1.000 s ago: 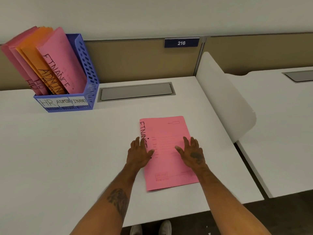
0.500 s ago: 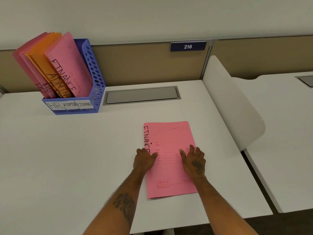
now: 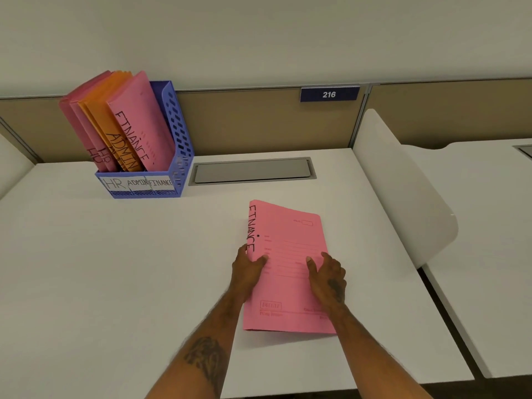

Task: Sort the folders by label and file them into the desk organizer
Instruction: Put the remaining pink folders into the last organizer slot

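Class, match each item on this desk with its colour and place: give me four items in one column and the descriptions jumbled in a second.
1 desk organizer
2 loose FINANCE folder
3 ADMIN folders
4 216 plate

A orange, standing in the organizer
B navy, on the partition
C pink, near the middle of the desk
D blue, back left of the desk

Pairs: 1-D, 2-C, 3-A, 4-B

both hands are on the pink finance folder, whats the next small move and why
Probably lift the folder clear of the desk toward the organizer, right slot: the left hand and right hand grip its side edges, and that slot is tagged FINANCE, matching its label.
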The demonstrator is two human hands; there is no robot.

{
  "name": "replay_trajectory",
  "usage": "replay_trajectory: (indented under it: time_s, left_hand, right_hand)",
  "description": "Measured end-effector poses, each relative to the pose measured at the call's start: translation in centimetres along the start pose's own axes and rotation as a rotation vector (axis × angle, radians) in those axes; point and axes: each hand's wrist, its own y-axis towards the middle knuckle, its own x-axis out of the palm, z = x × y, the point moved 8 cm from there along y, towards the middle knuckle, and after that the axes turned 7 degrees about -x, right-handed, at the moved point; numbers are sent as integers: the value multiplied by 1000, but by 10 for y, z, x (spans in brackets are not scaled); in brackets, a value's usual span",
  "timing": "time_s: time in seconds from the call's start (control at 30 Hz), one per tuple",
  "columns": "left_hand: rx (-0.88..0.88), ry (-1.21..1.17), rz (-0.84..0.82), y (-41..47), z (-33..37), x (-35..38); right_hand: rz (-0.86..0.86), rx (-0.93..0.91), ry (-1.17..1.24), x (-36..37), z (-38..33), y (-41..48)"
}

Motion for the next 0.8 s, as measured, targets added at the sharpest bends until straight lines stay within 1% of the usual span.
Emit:
replay_trajectory:
  time_s: [0.17,0.37,0.47,0.57,0.7,0.8]
  left_hand:
    - [89,-32,38,-5,22,-34]
    - [159,-71,122,-9,46,-101]
    - [205,-73,173,-15,55,-142]
    - [247,-83,217,-22,60,-183]
    - [339,-78,250,-32,67,-232]
    - [413,-11,286,-40,72,-263]
  right_hand:
    - [-17,-87,5,0,-36,2]
    - [4,-236,-7,-4,-120,2]
    - [30,-349,-44,-2,-177,-8]
    - [60,-447,-23,0,-241,-24]
    - [63,-578,62,-3,-335,-53]
    - [82,-598,147,-12,-408,-77]
